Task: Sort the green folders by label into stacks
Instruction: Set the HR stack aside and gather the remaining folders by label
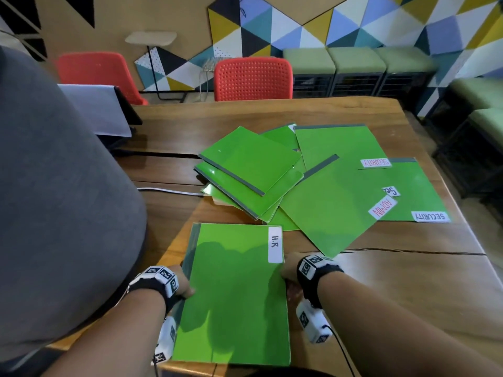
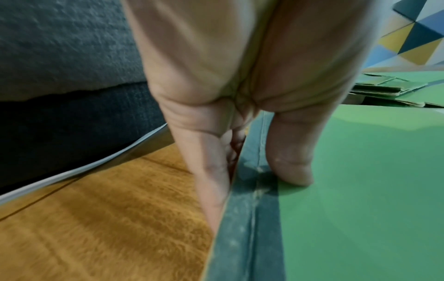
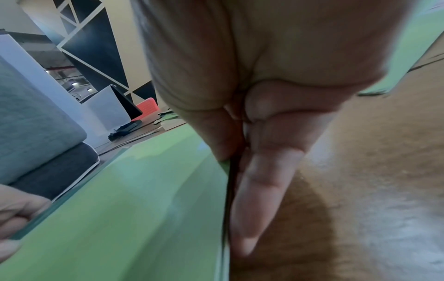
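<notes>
The H.R folder (image 1: pixel 234 292) lies at the near edge of the table (image 1: pixel 408 281), just in front of the loose pile (image 1: pixel 253 172) of green folders. The left hand (image 1: pixel 181 284) pinches its grey spine side, thumb (image 2: pixel 291 152) on the top cover and fingers (image 2: pixel 209 171) down along the edge below. The right hand (image 1: pixel 290 270) pinches the opposite long side, just below the white H.R label (image 1: pixel 275 244), thumb on the cover's rim and fingers (image 3: pixel 259 190) running along the edge underneath. Right of the pile, and overlapping one another, lie an ADMIN folder (image 1: pixel 332 208) and two SECURITY folders (image 1: pixel 343 144) (image 1: pixel 416 191). Beyond the table from the H.R folder stand two red chairs (image 1: pixel 253 77). Left of it, a grey cushion (image 1: pixel 54 186) fills the view, with a white cable (image 1: pixel 168 190) running out from beside it toward the pile.
</notes>
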The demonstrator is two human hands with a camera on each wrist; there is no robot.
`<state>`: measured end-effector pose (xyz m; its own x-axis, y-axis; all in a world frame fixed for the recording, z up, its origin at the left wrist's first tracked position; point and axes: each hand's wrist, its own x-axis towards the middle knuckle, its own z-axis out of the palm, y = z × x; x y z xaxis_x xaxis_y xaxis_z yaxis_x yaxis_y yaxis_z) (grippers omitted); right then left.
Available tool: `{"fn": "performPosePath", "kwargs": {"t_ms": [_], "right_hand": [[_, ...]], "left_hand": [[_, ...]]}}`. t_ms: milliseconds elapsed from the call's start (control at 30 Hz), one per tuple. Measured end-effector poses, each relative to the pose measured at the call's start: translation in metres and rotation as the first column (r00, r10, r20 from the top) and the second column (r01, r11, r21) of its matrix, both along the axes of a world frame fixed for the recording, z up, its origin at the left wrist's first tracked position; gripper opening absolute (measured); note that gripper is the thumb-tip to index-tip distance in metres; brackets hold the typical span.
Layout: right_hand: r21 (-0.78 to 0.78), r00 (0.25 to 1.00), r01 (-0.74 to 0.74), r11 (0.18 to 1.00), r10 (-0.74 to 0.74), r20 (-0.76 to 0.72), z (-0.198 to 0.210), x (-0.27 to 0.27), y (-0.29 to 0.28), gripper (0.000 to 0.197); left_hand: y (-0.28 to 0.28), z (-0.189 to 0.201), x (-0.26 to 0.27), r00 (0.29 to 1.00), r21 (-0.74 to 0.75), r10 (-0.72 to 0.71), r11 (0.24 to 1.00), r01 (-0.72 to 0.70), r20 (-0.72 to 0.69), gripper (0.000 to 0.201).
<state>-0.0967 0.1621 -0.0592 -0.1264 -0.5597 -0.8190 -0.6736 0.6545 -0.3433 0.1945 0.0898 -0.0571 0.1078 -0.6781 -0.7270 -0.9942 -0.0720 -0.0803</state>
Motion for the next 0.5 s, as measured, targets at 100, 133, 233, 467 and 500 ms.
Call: {"fn": "performPosePath", "kwargs": {"t_ms": [100,133,233,467,500], "right_hand": [[0.001,0.989,-0.083,0.997,0.083,-0.119,-0.01,-0.006,-0.008,0.028],[0.033,0.981,-0.094,0.995,0.098,-0.165,-0.071,-0.027,-0.025,0.033],[0.086,0.925,-0.199,0.976,0.216,-0.312,-0.106,-0.047,-0.048,0.057],[-0.158,0.967,-0.064,0.985,0.022,-0.253,0.064,-0.043,-0.045,0.022],[-0.199,0.961,-0.067,0.978,0.009,-0.277,0.061,-0.054,-0.053,0.024]], "left_hand": [[-0.005,0.011,-0.011,1.0,0.02,0.005,1.0,-0.006,0.006,0.032],[-0.009,0.011,-0.015,1.0,0.041,0.008,0.999,-0.008,0.012,0.03],[-0.04,-0.005,-0.012,1.0,0.062,-0.003,0.998,0.003,0.0,0.034],[-0.096,0.059,-0.083,0.984,-0.227,-0.111,0.971,0.078,-0.136,0.03],[-0.1,0.066,-0.098,0.975,-0.245,-0.137,0.965,0.092,-0.175,0.036]]}}
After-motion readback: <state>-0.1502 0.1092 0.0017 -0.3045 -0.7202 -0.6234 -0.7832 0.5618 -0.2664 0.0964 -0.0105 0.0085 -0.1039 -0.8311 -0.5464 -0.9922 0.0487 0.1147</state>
